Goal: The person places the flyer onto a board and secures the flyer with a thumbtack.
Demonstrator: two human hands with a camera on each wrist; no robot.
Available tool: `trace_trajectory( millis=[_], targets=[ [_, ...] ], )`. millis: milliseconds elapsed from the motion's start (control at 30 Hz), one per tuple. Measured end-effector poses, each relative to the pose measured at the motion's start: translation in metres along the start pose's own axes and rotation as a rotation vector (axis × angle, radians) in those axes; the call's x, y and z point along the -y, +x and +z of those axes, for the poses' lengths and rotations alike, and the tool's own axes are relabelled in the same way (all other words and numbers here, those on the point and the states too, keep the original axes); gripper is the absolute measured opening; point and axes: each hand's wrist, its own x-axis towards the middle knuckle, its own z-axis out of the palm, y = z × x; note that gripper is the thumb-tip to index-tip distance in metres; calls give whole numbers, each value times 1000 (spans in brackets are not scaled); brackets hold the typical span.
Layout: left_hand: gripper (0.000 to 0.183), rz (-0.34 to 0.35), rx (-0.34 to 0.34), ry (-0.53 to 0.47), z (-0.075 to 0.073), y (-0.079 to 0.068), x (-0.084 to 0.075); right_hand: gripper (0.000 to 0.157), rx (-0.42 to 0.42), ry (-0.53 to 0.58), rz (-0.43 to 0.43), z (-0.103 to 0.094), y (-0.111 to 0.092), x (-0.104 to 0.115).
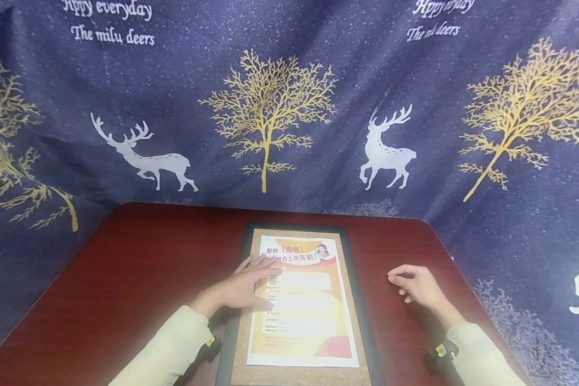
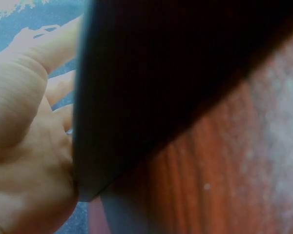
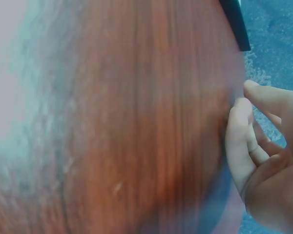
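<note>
A printed poster in yellow, orange and red [image 1: 309,311] lies on a tan board [image 1: 299,373] with a dark border [image 1: 363,292]. My left hand [image 1: 248,283] rests over the poster's left side with its fingers spread. In the left wrist view, the dark underside of the board [image 2: 151,63] covers the fingertips of my left hand [image 2: 27,146]. Right of the board, my right hand [image 1: 417,285] hovers over the table, fingers loosely bent. The right wrist view shows thumb and index tips of my right hand [image 3: 271,161] close together, nothing visible between them.
The board sits on a dark red wooden table [image 1: 140,279] with rounded far corners. Behind it hangs a blue cloth [image 1: 309,161] printed with white deer and golden trees. Bands with small devices [image 1: 446,351] are on both wrists.
</note>
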Motion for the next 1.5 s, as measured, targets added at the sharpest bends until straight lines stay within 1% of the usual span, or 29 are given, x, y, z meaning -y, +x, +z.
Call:
trace_trajectory(
  millis=[267,433,633,833,1033,1200,1367,1500],
  targets=[
    [83,-17,29,24,0,0,-1,21,26,40,-16,2,-4,13],
    [82,-24,29,38,0,0,0,24,34,88,-35,5,-7,21],
    [82,-16,21,17,-2,1,0,28,15,149,-66,12,-11,32],
    [83,-9,20,17,-3,2,1,31,24,192,-85,19,-14,43],
    [83,-3,27,7,-4,1,0,34,52,204,-99,25,-17,52],
    [83,0,26,-19,-4,1,0,32,64,196,-120,31,-17,55],
    [82,-5,29,-7,-4,2,2,31,64,188,-131,37,-16,60],
    [83,-1,34,-7,-5,2,1,31,67,206,-135,40,-16,66]
  ],
)
